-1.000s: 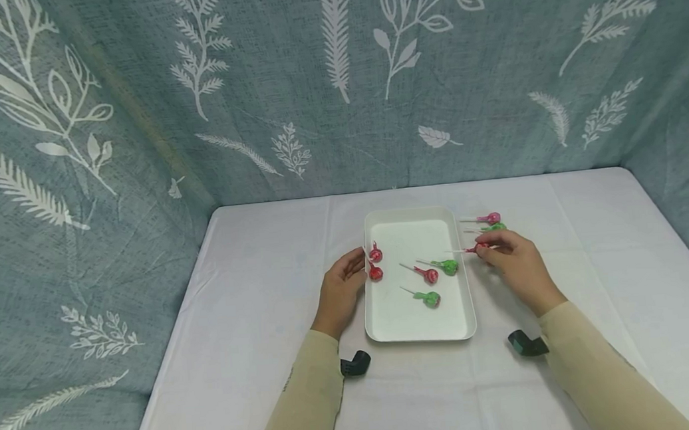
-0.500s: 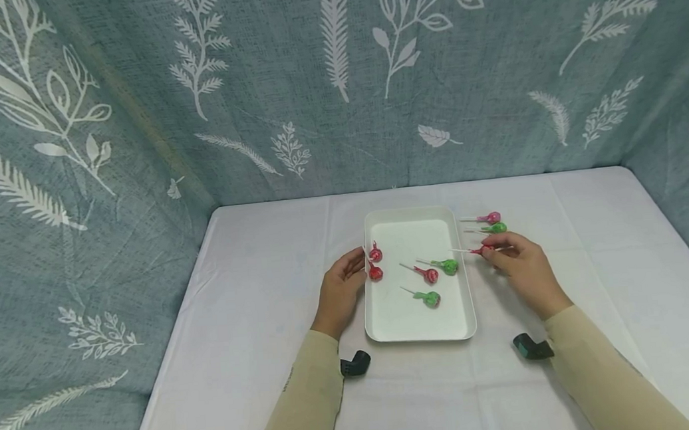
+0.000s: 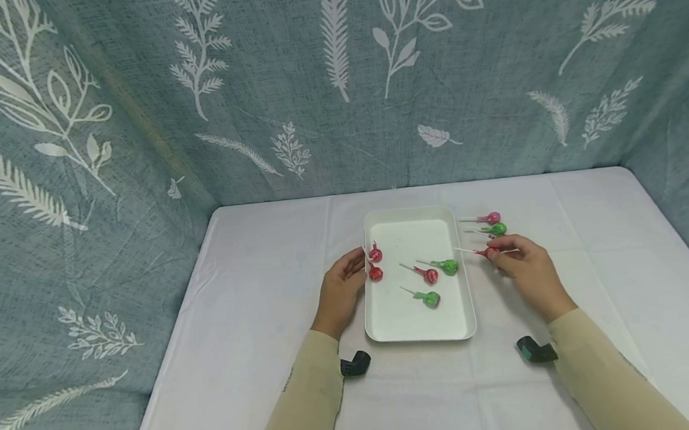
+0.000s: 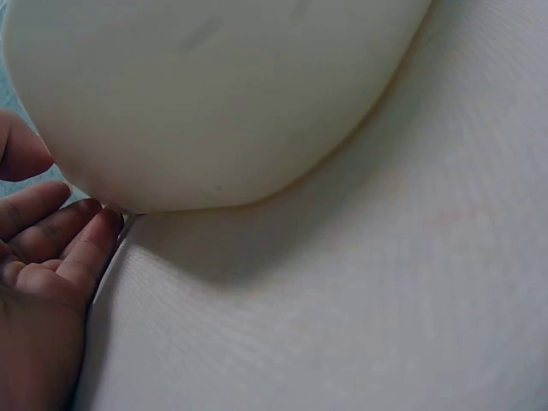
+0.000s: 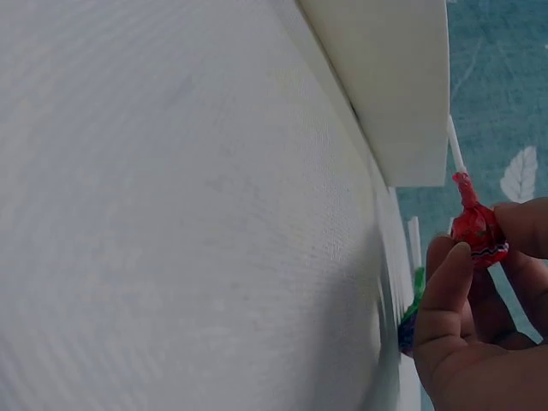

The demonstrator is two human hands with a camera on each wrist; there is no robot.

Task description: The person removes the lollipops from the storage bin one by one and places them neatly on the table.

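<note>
The right hand (image 3: 525, 269) is pinching a red-wrapped lollipop (image 5: 475, 224) between thumb and fingers, just right of the white tray (image 3: 418, 326), its stick pointing trayward. The left hand (image 3: 338, 297) is touching the tray's left wall, thumb apart from loosely bent fingers. Two green lollipops (image 3: 449, 267) and three red lollipops (image 3: 431, 276) are lying inside.

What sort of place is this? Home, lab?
Probably a staged tabletop recording setup; whether home or lab, can't tell. Leaf-print curtain surrounds the white-covered table, and black devices sit at both sleeves.
</note>
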